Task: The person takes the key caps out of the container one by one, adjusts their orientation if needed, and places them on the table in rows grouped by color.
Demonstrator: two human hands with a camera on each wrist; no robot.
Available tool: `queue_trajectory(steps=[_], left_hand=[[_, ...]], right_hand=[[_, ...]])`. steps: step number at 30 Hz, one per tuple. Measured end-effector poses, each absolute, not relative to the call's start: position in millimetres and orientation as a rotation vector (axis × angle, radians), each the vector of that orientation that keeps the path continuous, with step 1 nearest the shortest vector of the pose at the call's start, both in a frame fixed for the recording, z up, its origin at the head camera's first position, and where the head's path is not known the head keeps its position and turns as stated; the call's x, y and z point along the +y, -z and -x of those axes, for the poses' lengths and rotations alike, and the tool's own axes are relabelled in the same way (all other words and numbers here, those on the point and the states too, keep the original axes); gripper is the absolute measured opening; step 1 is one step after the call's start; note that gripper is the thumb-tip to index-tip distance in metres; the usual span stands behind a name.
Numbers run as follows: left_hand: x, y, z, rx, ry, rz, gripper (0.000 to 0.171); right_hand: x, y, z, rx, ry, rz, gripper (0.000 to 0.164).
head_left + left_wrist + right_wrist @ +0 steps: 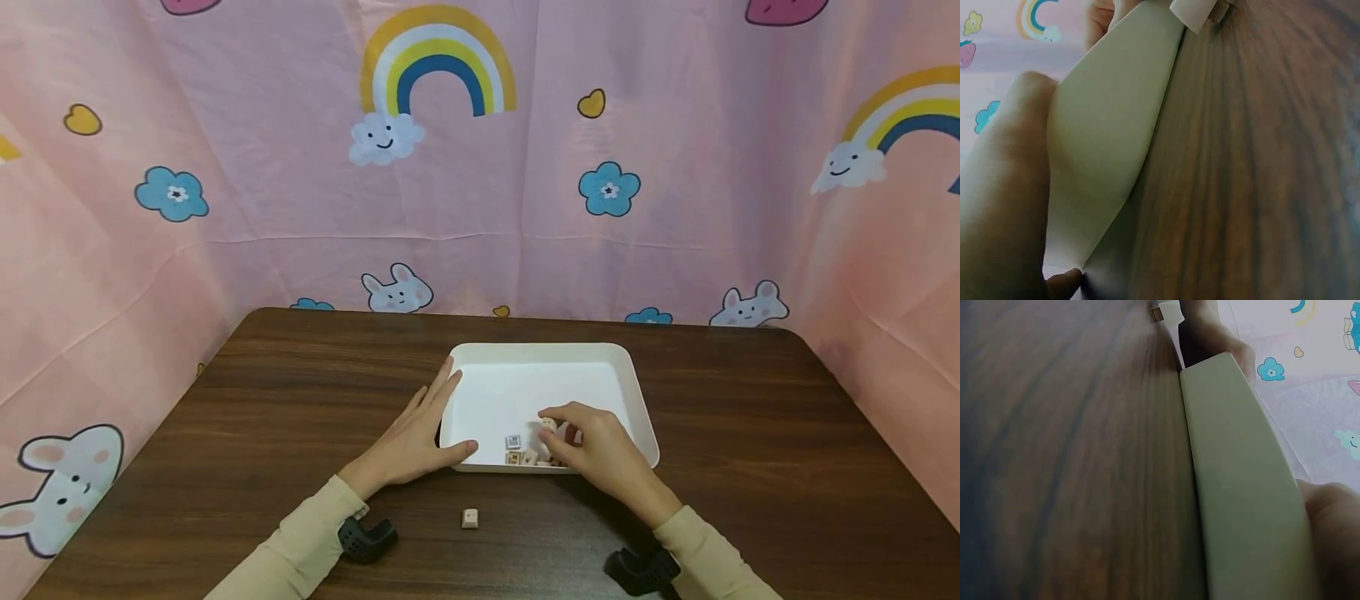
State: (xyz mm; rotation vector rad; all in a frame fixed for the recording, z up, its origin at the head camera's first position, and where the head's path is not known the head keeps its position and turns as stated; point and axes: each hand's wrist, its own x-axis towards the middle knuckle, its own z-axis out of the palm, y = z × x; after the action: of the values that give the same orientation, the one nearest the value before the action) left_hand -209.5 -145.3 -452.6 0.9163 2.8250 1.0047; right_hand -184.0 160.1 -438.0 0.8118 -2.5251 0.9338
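Observation:
A white tray (540, 354) lies on the table. Along its left rim and near-left corner rests my left hand (415, 437), fingers extended and thumb over the near edge. My right hand (603, 442) is above the tray's near right part, pinching a small pale keycap (549, 424) between thumb and fingers. Below that hand, several keycaps gather by the near wall; one shows dark print (513, 442), while another keycap (513, 458) shows a brownish face with a cross. The right fingers partly hide this group. One separate pale keycap (469, 519) sits on the table in front of the tray.
The dark wood-grain table (315, 392) extends around the tray. A pink printed curtain (480, 200) hangs behind it and along both sides. Black wrist devices sit on the left wrist (366, 540) and right wrist (643, 571), just above the tabletop.

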Motion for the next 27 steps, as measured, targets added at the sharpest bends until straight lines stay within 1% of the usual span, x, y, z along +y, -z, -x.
queue_trajectory(steps=[6, 11, 14, 21, 27], left_hand=[[-144.6, 452.6, 211.5, 2.824, -1.011, -0.935, 0.093], [-144.3, 451.5, 212.0, 2.821, -1.030, -0.935, 0.090], [-143.7, 451.3, 212.2, 2.791, -1.089, -0.925, 0.093], [-141.7, 452.9, 212.8, 2.703, -1.214, -0.840, 0.107], [-143.3, 452.0, 211.5, 2.720, -1.178, -0.859, 0.108]], right_hand=[[161.6, 438.8, 183.5, -2.521, -0.931, -0.805, 0.024], [161.9, 437.6, 183.8, -2.526, -0.935, -0.806, 0.024], [161.9, 436.8, 183.9, -2.531, -0.935, -0.807, 0.024], [161.1, 437.2, 183.8, -2.537, -0.938, -0.801, 0.024], [160.7, 436.5, 183.6, -2.550, -0.944, -0.793, 0.024]])
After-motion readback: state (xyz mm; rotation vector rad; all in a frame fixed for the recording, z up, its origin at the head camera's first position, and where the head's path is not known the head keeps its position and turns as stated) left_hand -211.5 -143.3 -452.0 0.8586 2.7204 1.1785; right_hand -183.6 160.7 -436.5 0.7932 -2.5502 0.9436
